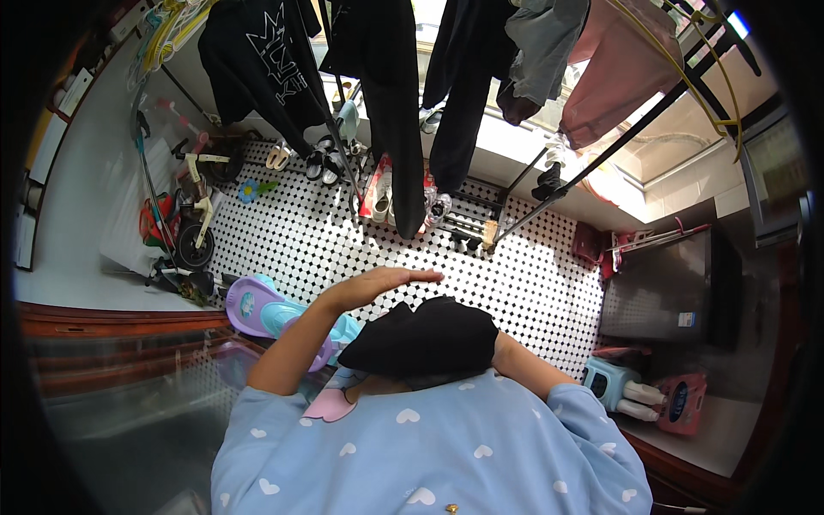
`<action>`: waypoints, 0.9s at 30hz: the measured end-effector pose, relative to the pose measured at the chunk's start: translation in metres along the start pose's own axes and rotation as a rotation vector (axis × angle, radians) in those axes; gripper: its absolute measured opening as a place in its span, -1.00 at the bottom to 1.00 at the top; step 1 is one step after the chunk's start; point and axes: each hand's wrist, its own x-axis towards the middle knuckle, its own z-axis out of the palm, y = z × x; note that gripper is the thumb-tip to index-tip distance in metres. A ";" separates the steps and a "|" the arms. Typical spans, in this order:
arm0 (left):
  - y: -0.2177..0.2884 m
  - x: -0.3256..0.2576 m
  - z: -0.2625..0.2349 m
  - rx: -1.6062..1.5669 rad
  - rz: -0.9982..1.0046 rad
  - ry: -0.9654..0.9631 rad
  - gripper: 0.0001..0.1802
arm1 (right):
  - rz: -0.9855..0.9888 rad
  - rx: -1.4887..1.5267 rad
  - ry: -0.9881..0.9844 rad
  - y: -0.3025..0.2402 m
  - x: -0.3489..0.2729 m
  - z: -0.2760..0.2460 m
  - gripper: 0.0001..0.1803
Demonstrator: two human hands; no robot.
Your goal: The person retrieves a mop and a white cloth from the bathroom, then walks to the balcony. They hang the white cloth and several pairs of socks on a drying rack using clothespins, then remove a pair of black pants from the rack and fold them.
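Note:
A folded black cloth, likely a garment [421,339], is bunched in front of my chest. Above its left part, my left hand [378,286] is held flat with the fingers stretched out to the right, and nothing shows in it. My right forearm [536,367] comes in to the right end of the cloth. The right hand itself is hidden by the black fabric, so its grip does not show.
Dark trousers [382,112], a black top [262,73] and pink trousers [614,77] hang from a drying rack ahead. Shoes [382,193] stand below on the tiled floor [318,236]. At left are a balance bike [202,219] and a purple-and-turquoise plastic toy [257,305]; at right, a dark cabinet [652,292].

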 end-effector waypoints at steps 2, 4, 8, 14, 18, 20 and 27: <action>-0.053 -0.005 0.019 -0.315 -0.389 -0.007 -0.53 | -0.056 0.084 0.078 -0.016 -0.002 0.002 -0.57; -0.082 -0.023 0.031 -0.183 -0.246 0.195 -0.54 | -0.104 0.176 0.206 -0.040 0.001 0.015 -0.58; -0.088 -0.019 0.044 -0.580 -0.107 0.214 -0.53 | 0.067 0.143 0.628 -0.080 0.014 0.024 -0.66; -0.076 -0.026 0.046 -1.160 -0.070 0.183 -0.52 | 0.175 -0.993 0.921 -0.117 -0.021 0.009 -0.69; -0.068 -0.028 0.048 -1.195 -0.072 0.193 -0.51 | -0.325 -1.700 0.374 -0.097 0.008 0.047 -0.54; -0.064 -0.028 0.051 -1.104 -0.093 0.219 -0.49 | -0.245 -2.048 0.038 -0.074 0.024 0.060 -0.38; -0.083 -0.051 0.036 -1.180 -0.351 0.309 -0.51 | 0.340 -1.729 -0.186 -0.035 0.026 0.031 -0.14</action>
